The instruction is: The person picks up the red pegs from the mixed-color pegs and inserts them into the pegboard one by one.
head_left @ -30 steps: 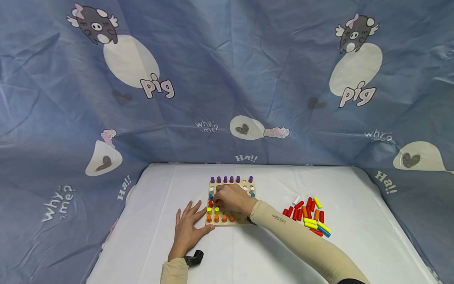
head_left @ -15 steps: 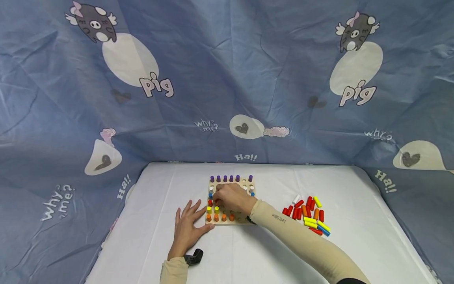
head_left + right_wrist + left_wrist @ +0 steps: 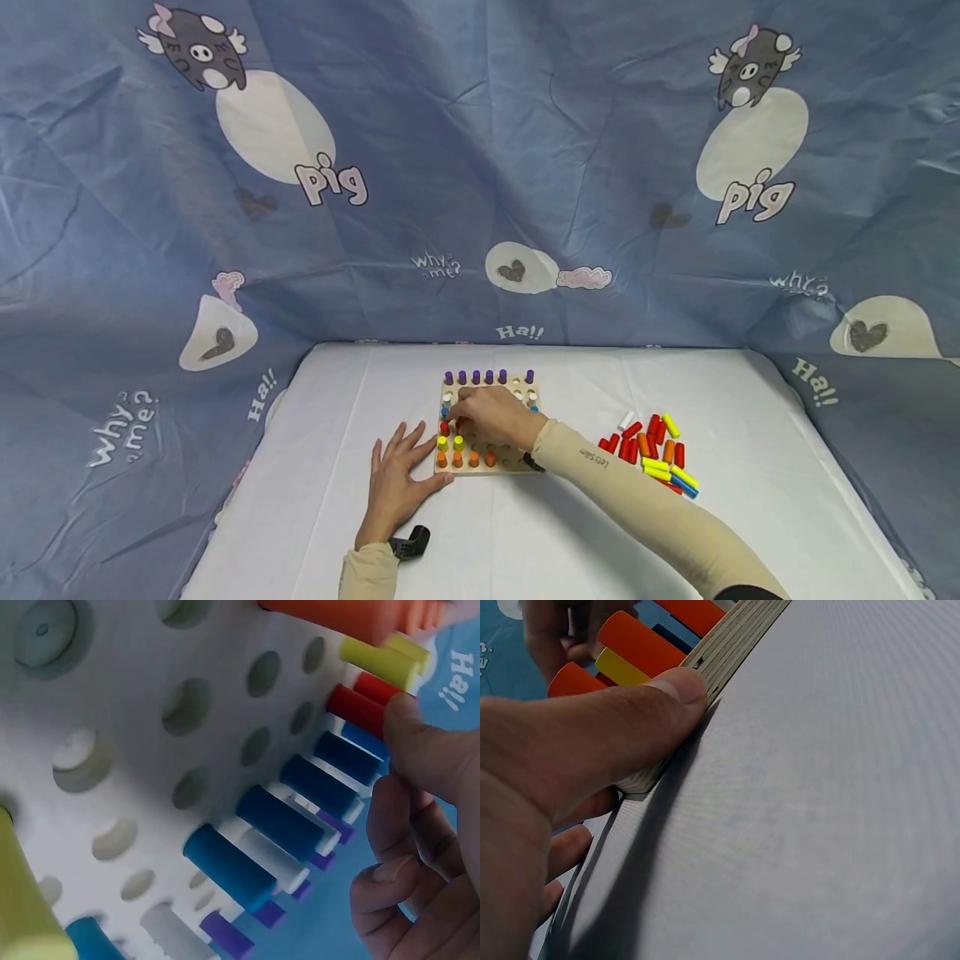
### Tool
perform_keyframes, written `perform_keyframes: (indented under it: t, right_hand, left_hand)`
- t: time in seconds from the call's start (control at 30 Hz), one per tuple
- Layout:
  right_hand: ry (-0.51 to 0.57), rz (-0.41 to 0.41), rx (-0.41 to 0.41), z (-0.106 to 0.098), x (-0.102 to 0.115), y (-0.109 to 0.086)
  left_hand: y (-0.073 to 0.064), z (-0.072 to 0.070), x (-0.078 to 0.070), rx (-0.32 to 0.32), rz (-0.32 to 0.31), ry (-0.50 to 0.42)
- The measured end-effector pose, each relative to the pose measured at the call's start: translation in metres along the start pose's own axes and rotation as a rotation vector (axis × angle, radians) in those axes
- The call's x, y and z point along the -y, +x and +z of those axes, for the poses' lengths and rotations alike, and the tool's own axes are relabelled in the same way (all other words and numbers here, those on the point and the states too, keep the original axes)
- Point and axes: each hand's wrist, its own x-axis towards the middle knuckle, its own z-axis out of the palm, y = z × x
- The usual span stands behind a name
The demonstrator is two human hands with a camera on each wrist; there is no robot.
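A light wooden pegboard [image 3: 506,472] lies on the table, with rows of coloured pegs standing in it. My left hand [image 3: 397,483] is spread at its left side, the thumb touching the board's front edge [image 3: 735,641] near the corner. Over the board's left part, my right hand [image 3: 495,417] has its fingers curled. In the right wrist view, thumb and finger hold the outer end of a red peg [image 3: 356,711] standing in the board, beside another red peg [image 3: 381,688]. Blue pegs [image 3: 289,825] stand just beyond. The right hand covers the board's middle in the head view.
Loose red, yellow, orange, blue and white pegs [image 3: 656,471] lie in a pile to the right. Purple pegs [image 3: 476,377] line the back row, and orange pegs [image 3: 474,459] the front row. A blue patterned cloth [image 3: 600,192] hangs behind the white table [image 3: 585,542].
My right hand has shifted very slightly to the right and its fingers have changed position a little over the red pegs. The left hand stays where it was.
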Motion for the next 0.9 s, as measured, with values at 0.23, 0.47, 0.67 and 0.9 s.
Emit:
perform_keyframes:
  t: [0.23, 0.47, 0.67, 0.9]
  right_hand:
    - [0.018, 0.015, 0.045, -0.032, -0.009, -0.013]
    - [-0.006, 0.087, 0.042, -0.067, -0.050, -0.059]
    - [-0.063, 0.193, 0.050, -0.087, -0.097, -0.120]
    - [0.003, 0.403, 0.165, -0.098, -0.124, -0.197]
  left_hand:
    - [0.000, 0.002, 0.001, 0.009, -0.009, -0.005]
    - [0.001, 0.002, 0.001, 0.008, -0.027, -0.006]
    - [0.002, 0.004, 0.001, -0.004, -0.017, -0.003]
    - [0.002, 0.002, 0.002, 0.004, -0.013, -0.003]
